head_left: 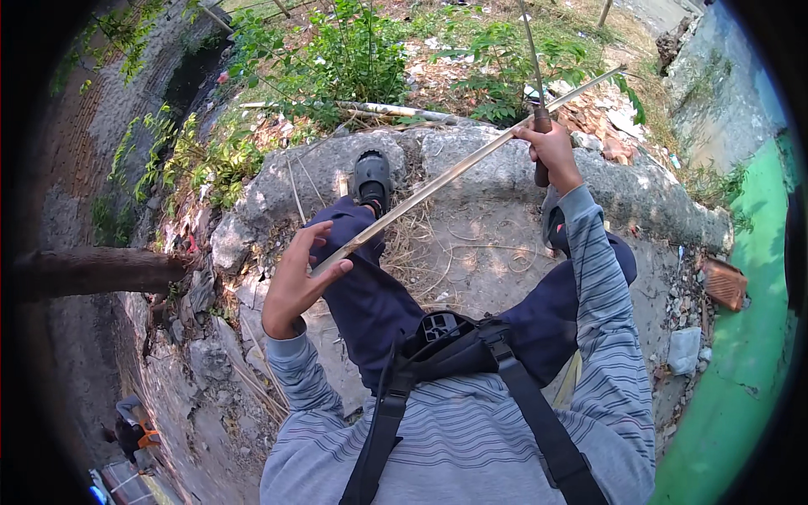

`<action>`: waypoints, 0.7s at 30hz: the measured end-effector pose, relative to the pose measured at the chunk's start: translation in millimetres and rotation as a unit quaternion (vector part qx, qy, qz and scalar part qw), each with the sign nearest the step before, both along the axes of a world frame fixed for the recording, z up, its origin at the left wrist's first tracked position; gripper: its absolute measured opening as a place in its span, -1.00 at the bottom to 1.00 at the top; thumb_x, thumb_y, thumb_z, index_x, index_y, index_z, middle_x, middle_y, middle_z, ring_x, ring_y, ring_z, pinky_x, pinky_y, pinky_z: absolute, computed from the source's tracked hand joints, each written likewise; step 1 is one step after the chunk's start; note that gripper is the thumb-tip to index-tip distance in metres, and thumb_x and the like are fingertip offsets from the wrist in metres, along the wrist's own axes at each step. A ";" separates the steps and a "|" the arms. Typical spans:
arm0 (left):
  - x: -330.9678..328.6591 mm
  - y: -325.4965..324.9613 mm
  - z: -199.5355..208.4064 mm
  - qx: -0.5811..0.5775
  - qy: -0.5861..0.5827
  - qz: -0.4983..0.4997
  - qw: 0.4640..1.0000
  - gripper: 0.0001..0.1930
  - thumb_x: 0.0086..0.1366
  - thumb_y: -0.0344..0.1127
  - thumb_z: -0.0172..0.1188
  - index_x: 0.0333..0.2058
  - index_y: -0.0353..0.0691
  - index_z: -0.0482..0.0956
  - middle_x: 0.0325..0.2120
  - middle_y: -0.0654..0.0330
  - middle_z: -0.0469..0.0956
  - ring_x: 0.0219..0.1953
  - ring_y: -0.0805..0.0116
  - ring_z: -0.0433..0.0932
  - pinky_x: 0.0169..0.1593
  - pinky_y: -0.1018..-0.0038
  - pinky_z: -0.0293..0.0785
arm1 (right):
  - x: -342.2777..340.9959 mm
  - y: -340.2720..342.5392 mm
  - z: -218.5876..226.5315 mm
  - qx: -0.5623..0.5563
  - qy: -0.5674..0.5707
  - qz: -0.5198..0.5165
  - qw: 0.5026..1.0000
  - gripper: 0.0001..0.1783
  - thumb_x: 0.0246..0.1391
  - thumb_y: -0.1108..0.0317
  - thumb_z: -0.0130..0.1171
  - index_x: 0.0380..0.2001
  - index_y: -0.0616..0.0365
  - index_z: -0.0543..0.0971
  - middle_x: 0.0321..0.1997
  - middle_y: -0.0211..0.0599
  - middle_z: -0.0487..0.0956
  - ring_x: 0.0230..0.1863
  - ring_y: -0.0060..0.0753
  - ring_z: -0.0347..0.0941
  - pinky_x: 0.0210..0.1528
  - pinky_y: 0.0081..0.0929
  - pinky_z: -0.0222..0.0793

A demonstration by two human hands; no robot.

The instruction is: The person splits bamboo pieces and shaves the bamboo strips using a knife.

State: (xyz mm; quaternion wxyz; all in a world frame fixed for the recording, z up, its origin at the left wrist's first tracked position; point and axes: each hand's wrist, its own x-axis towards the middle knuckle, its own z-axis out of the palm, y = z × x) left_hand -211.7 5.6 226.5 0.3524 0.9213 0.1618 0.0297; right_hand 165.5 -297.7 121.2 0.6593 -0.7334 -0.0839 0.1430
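- Two hands hold one long, thin bamboo stick [454,171].
- The stick runs from low on the left up to the top right, over the person's lap.
- The left hand [295,282] has the low end of the stick. The thumb and fingers wrap loosely around it, and the palm faces up.
- The right hand [551,150] is shut tight around the dark handle of a knife [539,118]. The same hand sits on the stick, touching it.
- The thin knife blade points up and away, past the hand, toward the plants.
- The far end of the stick pokes out past the right hand, over the dry leaves.
- The person sits on a rough grey stone ledge [471,252], with both legs in dark blue trousers [370,303].
- One dark shoe [373,178] rests near the edge of the ledge, just under the stick.
- The sleeves and shirt [454,438] are grey with thin stripes. Black straps [522,396] cross the chest.
- Some dry grass lies on the ledge between the knees.
- Green bushes [353,59] grow past the ledge, with a pale pole lying in front of them.
- A brown tree trunk [93,271] sticks out on the left side.
- A green painted wall [741,353] is on the right, and a red brick [724,284] lies near it.
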 end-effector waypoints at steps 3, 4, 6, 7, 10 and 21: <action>0.3 4.9 -14.0 0.048 0.043 -0.040 0.997 -0.46 0.27 -0.03 0.45 0.07 -0.28 0.58 -0.10 0.01 0.62 -0.13 0.18 0.64 -0.11 0.32 0.52 | 6.3 -0.9 -1.5 -0.005 -0.008 -0.003 1.000 -0.70 0.07 0.31 0.51 -0.45 0.12 0.53 -0.61 -0.56 0.47 -0.71 -0.71 0.31 -0.65 -0.62 0.18; 1.4 -4.3 -11.8 0.016 0.056 -0.028 0.998 -0.63 0.36 -0.09 0.38 -0.09 -0.27 0.59 -0.39 0.07 0.62 -0.39 0.15 0.59 -0.27 0.27 0.47 | 7.7 0.0 -1.1 0.001 -0.012 0.001 1.000 -0.70 0.09 0.27 0.50 -0.47 0.11 0.53 -0.62 -0.57 0.46 -0.71 -0.71 0.31 -0.65 -0.61 0.18; 0.2 -3.0 -25.3 -0.009 0.080 -0.040 0.996 -0.67 0.40 -0.10 0.34 -0.14 -0.28 0.57 -0.47 0.10 0.58 -0.46 0.14 0.54 -0.32 0.25 0.42 | 8.5 0.9 -1.4 0.001 -0.012 -0.003 1.000 -0.69 0.09 0.25 0.50 -0.48 0.11 0.53 -0.62 -0.57 0.46 -0.71 -0.70 0.31 -0.65 -0.61 0.18; 2.5 -5.3 -25.9 -0.034 0.103 -0.051 0.993 -0.70 0.43 -0.12 0.30 -0.19 -0.28 0.55 -0.56 0.14 0.55 -0.53 0.14 0.49 -0.38 0.24 0.38 | 8.6 2.5 1.6 0.001 -0.013 -0.005 1.000 -0.67 0.10 0.23 0.50 -0.48 0.11 0.52 -0.63 -0.57 0.46 -0.71 -0.70 0.31 -0.65 -0.61 0.18; 10.3 -14.4 -38.3 -0.094 0.069 -0.049 0.992 -0.70 0.55 -0.15 0.17 -0.32 -0.24 0.45 -0.59 0.35 0.39 -0.56 0.56 0.27 -0.47 0.47 0.23 | 3.0 2.5 9.4 -0.030 -0.024 -0.037 0.999 -0.67 0.09 0.24 0.50 -0.48 0.14 0.52 -0.63 -0.52 0.46 -0.69 -0.64 0.37 -0.62 -0.54 0.29; 104.1 -80.4 -129.5 -0.321 -0.017 0.048 0.946 -0.71 0.53 -0.14 0.20 -0.26 -0.27 0.46 -0.53 0.31 0.49 -0.52 0.58 0.36 -0.44 0.48 0.31 | -112.1 11.4 -3.0 -0.166 -0.231 0.113 0.952 -0.63 0.19 0.12 0.38 -0.38 0.26 0.61 -0.66 -0.12 0.49 -0.62 -0.27 0.50 -0.48 -0.23 0.34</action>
